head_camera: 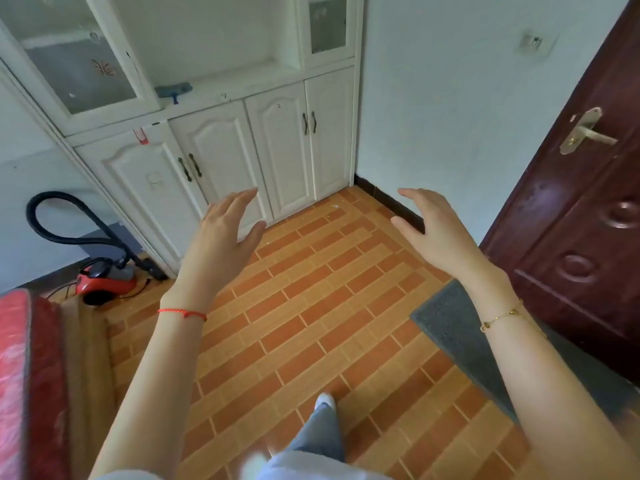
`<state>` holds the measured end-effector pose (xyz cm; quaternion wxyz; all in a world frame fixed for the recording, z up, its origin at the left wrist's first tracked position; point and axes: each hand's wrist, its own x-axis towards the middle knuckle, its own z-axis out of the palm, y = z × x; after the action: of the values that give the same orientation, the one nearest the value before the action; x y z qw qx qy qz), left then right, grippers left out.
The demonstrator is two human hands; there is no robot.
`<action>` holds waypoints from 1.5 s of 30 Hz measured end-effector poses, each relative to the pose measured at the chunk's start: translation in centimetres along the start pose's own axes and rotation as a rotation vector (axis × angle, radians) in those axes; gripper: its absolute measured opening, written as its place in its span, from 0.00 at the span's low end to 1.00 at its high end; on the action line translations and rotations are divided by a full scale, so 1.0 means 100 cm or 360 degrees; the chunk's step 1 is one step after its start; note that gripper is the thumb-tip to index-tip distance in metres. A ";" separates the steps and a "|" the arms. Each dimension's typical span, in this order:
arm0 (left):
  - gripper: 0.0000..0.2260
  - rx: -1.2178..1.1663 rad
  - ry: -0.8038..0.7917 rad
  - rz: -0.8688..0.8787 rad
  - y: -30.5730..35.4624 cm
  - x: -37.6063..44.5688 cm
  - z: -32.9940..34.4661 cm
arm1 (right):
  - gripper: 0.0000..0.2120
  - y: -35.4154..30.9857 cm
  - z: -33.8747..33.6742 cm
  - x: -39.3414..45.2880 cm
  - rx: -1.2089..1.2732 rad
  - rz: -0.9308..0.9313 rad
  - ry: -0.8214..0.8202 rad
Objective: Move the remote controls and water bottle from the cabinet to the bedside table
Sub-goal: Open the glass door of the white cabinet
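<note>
A white cabinet [221,140] stands against the far wall, its lower doors closed. On its counter ledge lies a blue-grey object [173,90]; I cannot tell what it is. No remote control or water bottle shows. My left hand [225,230] is raised in front of the lower doors, fingers straight and empty. My right hand [433,230] is held out to the right, near the wall corner, also open and empty. Neither hand touches the cabinet.
A red vacuum cleaner [104,278] with a black hose sits on the floor at the left. A red mattress edge [31,375] is at the lower left. A dark red door [588,209] stands at the right, with a grey mat [460,334] before it. Orange tiled floor lies between.
</note>
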<state>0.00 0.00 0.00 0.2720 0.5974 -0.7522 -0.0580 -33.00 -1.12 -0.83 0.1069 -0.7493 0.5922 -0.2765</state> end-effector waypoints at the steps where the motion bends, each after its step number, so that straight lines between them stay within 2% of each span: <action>1: 0.25 -0.0006 0.0010 -0.0003 -0.003 0.007 0.005 | 0.26 0.004 0.004 0.007 0.0011 0.0007 0.0012; 8: 0.24 -0.0033 -0.0008 -0.0047 -0.029 0.073 0.039 | 0.26 0.034 0.030 0.078 -0.0013 0.0059 -0.0021; 19: 0.24 0.0026 -0.0004 -0.0046 -0.073 0.243 0.076 | 0.25 0.073 0.055 0.254 0.0038 0.0128 -0.0007; 34: 0.24 0.0004 -0.0157 0.0010 -0.119 0.440 0.158 | 0.24 0.157 0.101 0.435 0.0065 0.0214 -0.0034; 45: 0.24 0.0001 -0.0080 -0.0126 -0.140 0.630 0.218 | 0.24 0.244 0.116 0.642 0.0114 0.0091 -0.0077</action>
<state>-7.03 -67.67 -2.79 0.2503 0.6253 -0.7344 -0.0833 -37.58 -70.59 -3.85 0.1557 -0.7342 0.6003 -0.2762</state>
